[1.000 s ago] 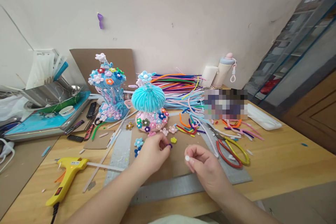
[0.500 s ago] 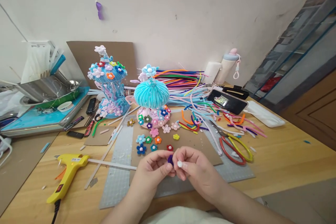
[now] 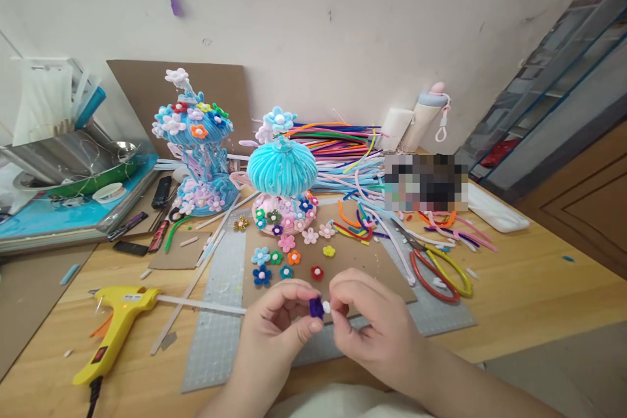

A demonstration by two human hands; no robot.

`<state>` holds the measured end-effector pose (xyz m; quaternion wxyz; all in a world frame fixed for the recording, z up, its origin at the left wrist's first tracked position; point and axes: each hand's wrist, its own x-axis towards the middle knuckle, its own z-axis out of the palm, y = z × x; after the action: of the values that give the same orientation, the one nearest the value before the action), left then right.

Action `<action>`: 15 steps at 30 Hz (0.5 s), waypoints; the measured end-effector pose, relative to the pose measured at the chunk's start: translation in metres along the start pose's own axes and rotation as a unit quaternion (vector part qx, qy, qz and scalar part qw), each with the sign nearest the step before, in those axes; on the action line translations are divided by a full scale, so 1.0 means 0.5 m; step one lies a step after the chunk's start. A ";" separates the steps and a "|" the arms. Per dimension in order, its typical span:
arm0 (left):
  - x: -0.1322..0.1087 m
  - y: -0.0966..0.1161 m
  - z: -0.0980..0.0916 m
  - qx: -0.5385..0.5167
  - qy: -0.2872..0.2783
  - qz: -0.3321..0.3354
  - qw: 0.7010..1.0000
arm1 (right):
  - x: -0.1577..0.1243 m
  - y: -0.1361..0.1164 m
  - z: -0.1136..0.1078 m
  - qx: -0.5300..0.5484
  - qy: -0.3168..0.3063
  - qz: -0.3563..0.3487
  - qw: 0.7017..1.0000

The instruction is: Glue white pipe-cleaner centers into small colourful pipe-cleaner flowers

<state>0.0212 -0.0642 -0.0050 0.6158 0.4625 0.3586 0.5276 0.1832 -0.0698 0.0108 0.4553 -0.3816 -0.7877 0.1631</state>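
Between thumb and fingers my left hand [image 3: 287,320] pinches a dark purple fuzzy flower [image 3: 316,306], seen edge-on. My right hand [image 3: 375,313] is closed on a small white ball-shaped piece [image 3: 327,307] at its fingertips, which meets the purple flower or lies right beside it. Just beyond the hands, several small pipe-cleaner flowers lie on a brown cardboard sheet [image 3: 362,261], among them a red flower [image 3: 317,272], a dark blue flower [image 3: 262,275] and a yellow flower [image 3: 328,251]. Behind them stands a turquoise domed pipe-cleaner piece [image 3: 282,168] on a flower-covered base.
A yellow glue gun [image 3: 117,323] lies at left, its glue stick [image 3: 200,303] pointing toward my left hand. Scissors [image 3: 435,268] rest at right. Further back are a taller blue flowered piece [image 3: 200,144], bundled pipe cleaners [image 3: 337,137], a steel bowl [image 3: 73,160] and a bottle [image 3: 424,117].
My right hand has turned and brought the white piece left against or beside the purple flower. More of the flower shows now. The whole view has shifted slightly.
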 end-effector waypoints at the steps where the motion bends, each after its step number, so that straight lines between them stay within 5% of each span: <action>1: -0.001 0.002 0.000 0.006 -0.003 -0.001 1.000 | 0.000 -0.001 0.000 -0.010 -0.001 -0.006 1.000; 15: -0.003 0.000 -0.002 0.043 0.003 0.029 0.999 | 0.000 -0.003 -0.009 -0.114 -0.049 -0.070 0.990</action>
<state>0.0198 -0.0655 -0.0052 0.5790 0.4972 0.3689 0.5306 0.1863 -0.0710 0.0141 0.3800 -0.3660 -0.8475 0.0585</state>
